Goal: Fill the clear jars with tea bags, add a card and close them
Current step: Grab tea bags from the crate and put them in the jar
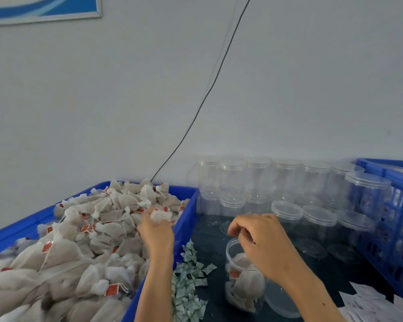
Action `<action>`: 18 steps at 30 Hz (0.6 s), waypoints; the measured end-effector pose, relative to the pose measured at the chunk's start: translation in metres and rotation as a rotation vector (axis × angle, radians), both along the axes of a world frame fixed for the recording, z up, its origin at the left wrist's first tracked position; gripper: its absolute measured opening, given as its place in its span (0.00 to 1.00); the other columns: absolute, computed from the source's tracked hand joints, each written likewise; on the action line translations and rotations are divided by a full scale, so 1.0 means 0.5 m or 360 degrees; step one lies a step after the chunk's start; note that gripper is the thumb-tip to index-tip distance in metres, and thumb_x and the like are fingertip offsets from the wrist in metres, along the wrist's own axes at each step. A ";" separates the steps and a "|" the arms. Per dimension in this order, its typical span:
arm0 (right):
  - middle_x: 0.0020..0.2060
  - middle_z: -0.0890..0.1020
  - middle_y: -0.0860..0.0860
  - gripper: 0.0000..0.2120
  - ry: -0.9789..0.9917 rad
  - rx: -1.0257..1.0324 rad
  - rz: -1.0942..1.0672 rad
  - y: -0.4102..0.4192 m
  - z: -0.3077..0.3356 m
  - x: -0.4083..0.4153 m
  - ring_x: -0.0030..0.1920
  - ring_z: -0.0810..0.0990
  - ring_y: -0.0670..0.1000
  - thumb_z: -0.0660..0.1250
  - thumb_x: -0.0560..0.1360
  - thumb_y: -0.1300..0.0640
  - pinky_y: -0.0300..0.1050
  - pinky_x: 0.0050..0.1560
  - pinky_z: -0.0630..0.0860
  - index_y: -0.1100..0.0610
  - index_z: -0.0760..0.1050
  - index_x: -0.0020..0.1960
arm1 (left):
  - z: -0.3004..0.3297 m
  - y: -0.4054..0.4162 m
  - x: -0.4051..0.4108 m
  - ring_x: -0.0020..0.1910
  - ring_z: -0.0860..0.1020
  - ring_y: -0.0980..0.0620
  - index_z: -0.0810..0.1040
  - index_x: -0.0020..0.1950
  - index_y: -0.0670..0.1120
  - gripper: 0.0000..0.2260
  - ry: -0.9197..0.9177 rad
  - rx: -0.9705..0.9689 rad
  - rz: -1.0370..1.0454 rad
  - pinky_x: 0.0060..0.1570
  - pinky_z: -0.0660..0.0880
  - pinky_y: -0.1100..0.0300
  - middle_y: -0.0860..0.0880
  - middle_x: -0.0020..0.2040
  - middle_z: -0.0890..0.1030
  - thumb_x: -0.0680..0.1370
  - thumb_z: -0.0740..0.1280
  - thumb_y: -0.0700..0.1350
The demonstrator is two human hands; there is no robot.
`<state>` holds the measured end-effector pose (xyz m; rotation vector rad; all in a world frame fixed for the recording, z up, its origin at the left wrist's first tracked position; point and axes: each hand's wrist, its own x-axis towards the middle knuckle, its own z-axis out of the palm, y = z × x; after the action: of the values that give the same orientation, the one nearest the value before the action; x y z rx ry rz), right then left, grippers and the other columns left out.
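Left hand [156,225] reached into the blue bin [187,219], fingers curled round a tea bag [161,215] lifted just off the heap [79,242]. Right hand [257,240] hovered over the open jar [243,278], fingers bent downward at the rim, nothing visibly held; couldn't tell whether the fingertips touched the rim. Forearms both angled up from the bottom edge.

Jar stood upright on the dark table [209,247], partly filled with tea bags, red tag showing through the wall. Couldn't read any print on the red tags, too small and blurry. Small green-and-white packets [189,282] scattered between bin and jar, writing unreadable too. White cards [370,303] lay at lower right, faint print, not legible.

Lidded empty jars [286,189] stacked in rows along the wall behind. Blue crate [391,219] at far right. Black cable [205,98] ran up the wall; framed blue picture [42,8] at top left.
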<state>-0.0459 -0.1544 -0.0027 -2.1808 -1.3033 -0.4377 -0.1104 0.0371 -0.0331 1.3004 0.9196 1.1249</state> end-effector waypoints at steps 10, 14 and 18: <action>0.42 0.81 0.43 0.11 0.0454 -0.0095 -0.0268 -0.088 0.015 0.081 0.40 0.79 0.42 0.61 0.80 0.59 0.38 0.43 0.74 0.47 0.78 0.45 | -0.027 -0.081 0.014 0.66 0.69 0.48 0.75 0.56 0.50 0.14 0.0245 0.0723 -0.0089 0.63 0.69 0.53 0.49 0.64 0.71 0.76 0.64 0.34; 0.39 0.83 0.46 0.05 0.0699 -0.0288 -0.0234 -0.103 -0.001 0.100 0.39 0.81 0.44 0.66 0.78 0.53 0.38 0.43 0.75 0.50 0.78 0.44 | -0.088 -0.121 0.036 0.50 0.73 0.61 0.74 0.51 0.55 0.14 0.0403 0.0872 -0.0725 0.48 0.68 0.71 0.56 0.55 0.75 0.79 0.63 0.35; 0.37 0.83 0.45 0.10 0.0674 -0.0223 -0.0054 -0.084 -0.005 0.085 0.39 0.80 0.40 0.65 0.77 0.62 0.35 0.41 0.74 0.50 0.80 0.43 | -0.149 -0.100 0.042 0.56 0.75 0.55 0.77 0.54 0.49 0.14 0.0674 0.0983 -0.0732 0.54 0.70 0.67 0.51 0.56 0.77 0.77 0.63 0.31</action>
<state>-0.0036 -0.1964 -0.0054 -2.2518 -1.0882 0.1072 -0.0894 -0.0127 -0.1077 2.1870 0.5200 0.7972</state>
